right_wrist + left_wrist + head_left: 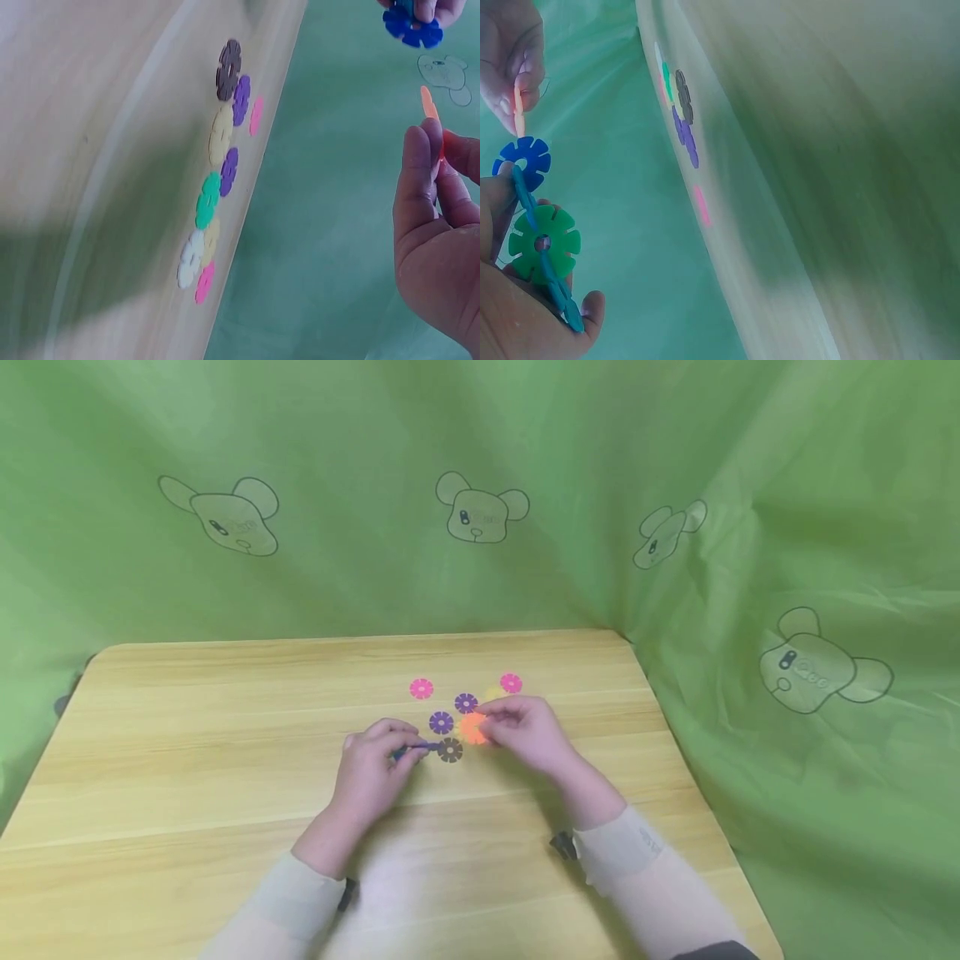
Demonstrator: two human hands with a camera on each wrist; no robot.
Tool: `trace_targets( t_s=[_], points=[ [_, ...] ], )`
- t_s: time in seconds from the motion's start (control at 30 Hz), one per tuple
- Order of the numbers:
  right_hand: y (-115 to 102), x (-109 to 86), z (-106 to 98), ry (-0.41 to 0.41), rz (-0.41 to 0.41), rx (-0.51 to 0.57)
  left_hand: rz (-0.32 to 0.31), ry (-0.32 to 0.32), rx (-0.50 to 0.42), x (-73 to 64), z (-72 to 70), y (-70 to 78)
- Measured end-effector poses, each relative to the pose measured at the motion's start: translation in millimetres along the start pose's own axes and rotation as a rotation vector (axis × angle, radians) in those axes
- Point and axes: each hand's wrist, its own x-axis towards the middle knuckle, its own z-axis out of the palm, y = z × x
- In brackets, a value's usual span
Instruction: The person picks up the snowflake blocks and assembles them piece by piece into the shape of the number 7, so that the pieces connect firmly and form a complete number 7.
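My left hand (371, 768) grips a short chain of slotted plastic flower discs above the table. In the left wrist view it has a blue disc (540, 159) at its tip, then a teal disc (525, 196), a green disc (564, 241) and more teal at the lower end (571, 313). My right hand (528, 735) pinches an orange flower disc (472, 728) between thumb and fingers, seen edge-on in the right wrist view. The orange disc's edge is close to the blue disc in the left wrist view; the right wrist view shows a gap between them.
Loose discs lie on the wooden table (225, 760): brown (234, 56), purple (435, 717), another purple (460, 699), yellow (216, 135), green (206, 208), white (187, 262) and pink (415, 686). A green curtain (360, 577) with bear-face drawings stands behind and at the right.
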Motion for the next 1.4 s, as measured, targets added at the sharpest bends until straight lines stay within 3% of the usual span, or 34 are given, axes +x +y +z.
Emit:
trace_targets(
  t_s=[0.53, 0.83, 1.13, 1.4],
  points=[
    [8, -6.0, 21, -0.061, -0.037, -0.009, -0.032, -0.013, 0.004, 0.0, 2.0, 2.7],
    [6, -5.5, 23, -0.081, 0.006, 0.054, -0.024, -0.025, 0.0, 0.1, 2.9, 2.7],
    [5, -5.0, 25, -0.081, 0.036, 0.087, 0.004, -0.015, 0.001, 0.5, 5.0, 1.5],
    [6, -4.8, 27, -0.072, 0.031, 0.097, 0.073, -0.002, 0.013, 0.3, 2.2, 2.2]
  ],
)
